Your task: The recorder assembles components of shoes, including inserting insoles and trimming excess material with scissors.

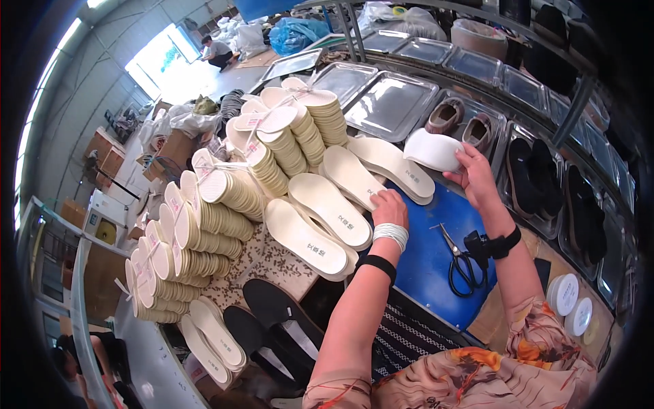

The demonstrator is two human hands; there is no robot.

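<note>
My right hand [475, 178] pinches a white curved insole [430, 151] by its end, above the blue work surface [426, 255]. The fingers of my left hand [391, 210] are curled at the near end of a cream insole [345, 172] lying on a pile. Beside it lie more cream insoles: one pile [330, 211] to its left, another [305, 238] further left, and one [398, 170] on its right. Black-handled scissors [463, 269] rest on the blue surface between my forearms, blades pointing away.
Tied stacks of cream insoles [204, 228] line the left and far side. Black shoes [279, 317] sit at the near left. Metal trays [392, 105] stand beyond, some holding shoes [478, 131]. White round lids [563, 294] are at the right. People are visible in the background.
</note>
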